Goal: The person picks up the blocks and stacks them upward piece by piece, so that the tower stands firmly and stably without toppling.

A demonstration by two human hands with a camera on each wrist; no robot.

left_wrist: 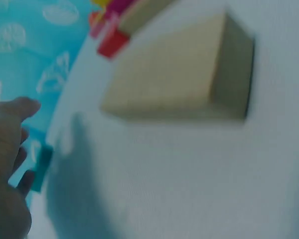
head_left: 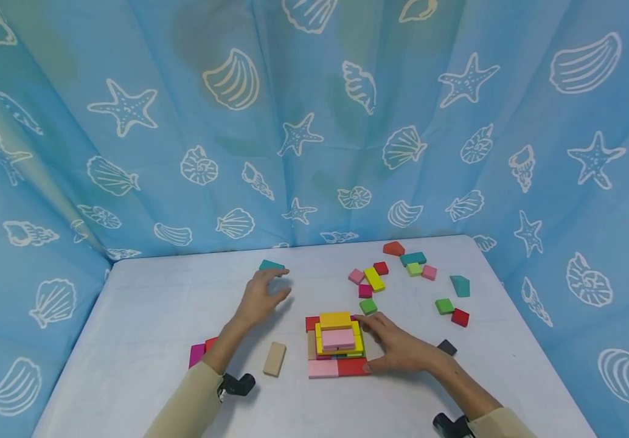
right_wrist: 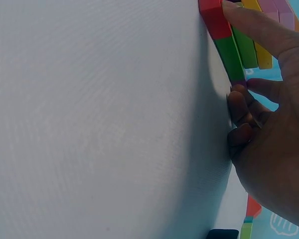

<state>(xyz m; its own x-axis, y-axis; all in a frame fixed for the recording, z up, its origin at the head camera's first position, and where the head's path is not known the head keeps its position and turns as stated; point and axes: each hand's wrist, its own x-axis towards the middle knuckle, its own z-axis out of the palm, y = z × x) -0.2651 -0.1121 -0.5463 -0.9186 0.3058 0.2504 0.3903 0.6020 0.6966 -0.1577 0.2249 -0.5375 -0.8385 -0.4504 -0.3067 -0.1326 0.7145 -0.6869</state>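
Observation:
A layered stack of colored wooden blocks stands near the table's middle: yellow block [head_left: 335, 320], pink block [head_left: 338, 339] and red block [head_left: 354, 367] among its pieces. At the stack's right side is my right hand [head_left: 399, 348]. Its thumb [right_wrist: 259, 25] touches the near red block, and a fingertip reaches the far right corner. My left hand [head_left: 260, 299] is raised over the table, fingers spread and holding nothing. A teal block [head_left: 272, 265] lies just beyond its fingertips. Between the left forearm and the stack lies a plain wooden block [head_left: 274, 359].
Loose blocks lie scattered at the back right, including a yellow block [head_left: 373, 279], a teal wedge [head_left: 460, 286] and a red block [head_left: 460, 317]. A dark block [head_left: 447, 347] sits behind the right wrist. A magenta block [head_left: 196, 354] shows beside the left forearm. A blue curtain [head_left: 314, 170] surrounds the table.

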